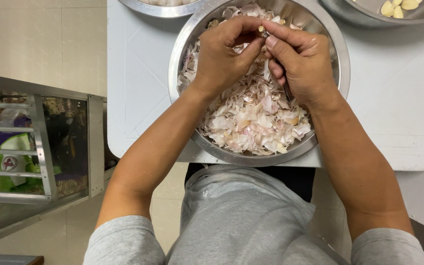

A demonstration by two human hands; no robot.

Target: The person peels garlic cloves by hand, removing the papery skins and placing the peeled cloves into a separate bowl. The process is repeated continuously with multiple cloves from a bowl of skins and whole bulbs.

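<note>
Overhead, both hands (pixel 266 54) pinch a garlic clove (pixel 261 31) inside the bowl's rim (pixel 182 44).

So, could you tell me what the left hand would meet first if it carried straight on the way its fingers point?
The left hand points rightward, so it would meet the small garlic piece pinched at its fingertips, then the right hand directly behind it. Both hover above the garlic skins in the steel bowl; depth is unclear.

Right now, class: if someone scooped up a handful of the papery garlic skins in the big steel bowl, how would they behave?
The garlic skins look thin, curled and loosely heaped, so they are probably very light and floppy. A handful would likely crumple and shed flakes. They fill the steel bowl nearly to its rim, so a push might spill some onto the white board.
</note>
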